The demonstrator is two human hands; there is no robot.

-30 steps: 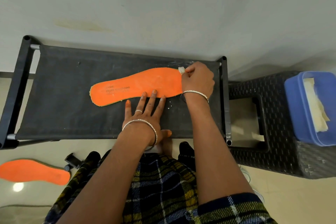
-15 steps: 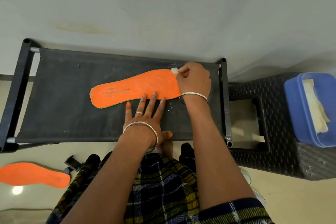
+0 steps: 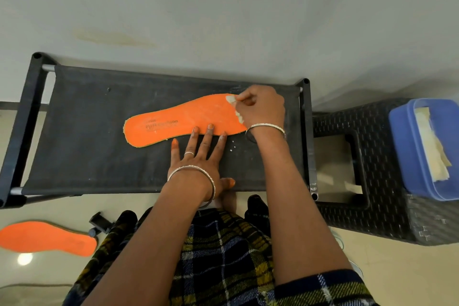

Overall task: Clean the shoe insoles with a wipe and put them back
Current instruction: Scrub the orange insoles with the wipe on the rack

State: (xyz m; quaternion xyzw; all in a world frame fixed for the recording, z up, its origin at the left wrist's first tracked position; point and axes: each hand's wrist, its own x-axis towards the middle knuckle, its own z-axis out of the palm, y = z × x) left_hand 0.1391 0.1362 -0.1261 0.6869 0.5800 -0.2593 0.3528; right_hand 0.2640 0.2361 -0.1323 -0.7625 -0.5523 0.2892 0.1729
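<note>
Flat orange foam insole (image 3: 178,122) lies on black fabric rack (image 3: 87,151). Left hand (image 3: 198,159), fingers straight, pins its near edge against sliding. Right hand (image 3: 260,109) pinches small white wipe (image 3: 231,99), scrubbing the toe end.

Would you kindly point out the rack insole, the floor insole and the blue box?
rack insole (image 3: 193,114): head view, its bare orange middle.
floor insole (image 3: 47,238): head view, its middle.
blue box (image 3: 400,146): head view, its left rim.

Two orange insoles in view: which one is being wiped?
The insole on the black rack: the left grip presses its near edge and the right grip pinches a wipe against its wide end. The other insole lies untouched on the floor, lower left.
</note>
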